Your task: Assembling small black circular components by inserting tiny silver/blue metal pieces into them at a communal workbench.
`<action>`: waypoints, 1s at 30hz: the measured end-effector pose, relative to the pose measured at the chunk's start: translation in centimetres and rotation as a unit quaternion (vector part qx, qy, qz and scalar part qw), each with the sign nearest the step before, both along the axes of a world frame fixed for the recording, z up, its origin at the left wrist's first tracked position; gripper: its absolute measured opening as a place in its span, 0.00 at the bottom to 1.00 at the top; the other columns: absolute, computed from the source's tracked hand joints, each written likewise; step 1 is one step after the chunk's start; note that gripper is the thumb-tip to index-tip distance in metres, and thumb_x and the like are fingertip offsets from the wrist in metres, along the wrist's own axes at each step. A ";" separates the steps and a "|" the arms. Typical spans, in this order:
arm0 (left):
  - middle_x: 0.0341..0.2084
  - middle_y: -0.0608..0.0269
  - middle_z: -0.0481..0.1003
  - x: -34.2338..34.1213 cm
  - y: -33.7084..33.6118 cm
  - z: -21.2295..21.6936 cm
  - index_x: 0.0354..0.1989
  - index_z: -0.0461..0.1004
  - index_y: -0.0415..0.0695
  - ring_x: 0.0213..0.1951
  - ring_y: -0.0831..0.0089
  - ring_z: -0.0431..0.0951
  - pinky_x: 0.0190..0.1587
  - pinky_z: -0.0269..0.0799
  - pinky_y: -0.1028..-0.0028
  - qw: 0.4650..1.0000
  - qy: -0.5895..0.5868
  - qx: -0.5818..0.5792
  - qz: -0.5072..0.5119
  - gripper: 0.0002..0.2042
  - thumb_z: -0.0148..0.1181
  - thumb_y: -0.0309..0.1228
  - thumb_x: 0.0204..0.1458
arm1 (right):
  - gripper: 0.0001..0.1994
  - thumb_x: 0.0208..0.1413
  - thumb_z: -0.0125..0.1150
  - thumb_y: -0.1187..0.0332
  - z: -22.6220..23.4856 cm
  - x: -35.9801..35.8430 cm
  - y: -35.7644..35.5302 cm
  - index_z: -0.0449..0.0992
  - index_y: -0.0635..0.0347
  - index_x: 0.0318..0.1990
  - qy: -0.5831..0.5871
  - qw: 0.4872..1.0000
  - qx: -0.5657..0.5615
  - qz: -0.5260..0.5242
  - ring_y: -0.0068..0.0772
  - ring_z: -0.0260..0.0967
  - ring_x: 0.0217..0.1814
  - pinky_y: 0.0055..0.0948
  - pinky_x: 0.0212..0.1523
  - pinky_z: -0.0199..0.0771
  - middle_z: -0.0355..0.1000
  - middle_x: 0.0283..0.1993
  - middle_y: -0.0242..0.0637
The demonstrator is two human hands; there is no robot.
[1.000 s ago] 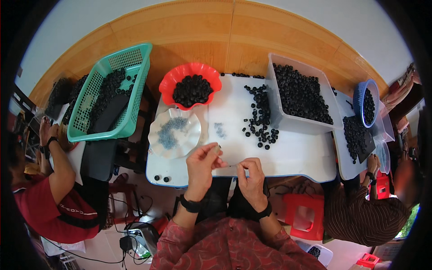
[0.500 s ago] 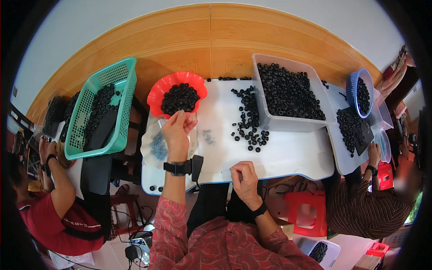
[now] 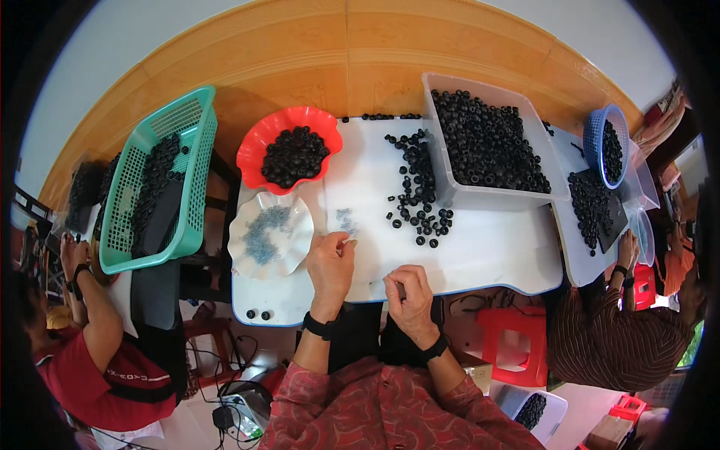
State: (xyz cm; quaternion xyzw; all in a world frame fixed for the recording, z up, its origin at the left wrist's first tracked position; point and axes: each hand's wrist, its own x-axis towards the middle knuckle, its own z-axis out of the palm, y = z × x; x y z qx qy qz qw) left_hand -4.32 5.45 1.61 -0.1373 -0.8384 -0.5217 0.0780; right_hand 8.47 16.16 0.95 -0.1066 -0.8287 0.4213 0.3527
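Observation:
My left hand [image 3: 332, 268] is over the white table [image 3: 480, 247], thumb and fingertips pinched together just below a small patch of tiny clear-bluish pieces [image 3: 345, 220]. What it holds, if anything, is too small to make out. Beside it is a white scalloped plate [image 3: 298, 234] with more of these pieces. My right hand [image 3: 411, 304] is curled near the table's front edge; a dark bit shows between its fingers, of a kind I cannot tell. Loose black ring-like parts [image 3: 409, 180] lie farther off. A red scalloped bowl [image 3: 251, 154] holds more black parts.
A clear plastic bin [image 3: 487, 196] full of black parts stands at the back right. On the left is a green basket [image 3: 154, 259]; on the right, a blue basket [image 3: 592, 142]. People sit on both sides. Two black parts [image 3: 258, 314] lie at the front left edge.
My left hand has come down from the red bowl's near rim, toward me and to the right, uncovering the white plate. The right hand stays curled in nearly the same place.

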 end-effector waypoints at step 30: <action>0.29 0.54 0.70 0.8 1.6 0.3 0.35 0.75 0.44 0.32 0.52 0.74 0.31 0.70 0.58 0.973 0.128 -0.189 -0.033 0.05 0.62 0.26 0.50 | 0.06 0.52 0.63 0.78 0.5 0.1 0.4 0.74 0.62 0.36 -0.001 1.000 -0.031 0.001 0.40 0.72 0.35 0.31 0.34 0.73 0.70 0.36 0.42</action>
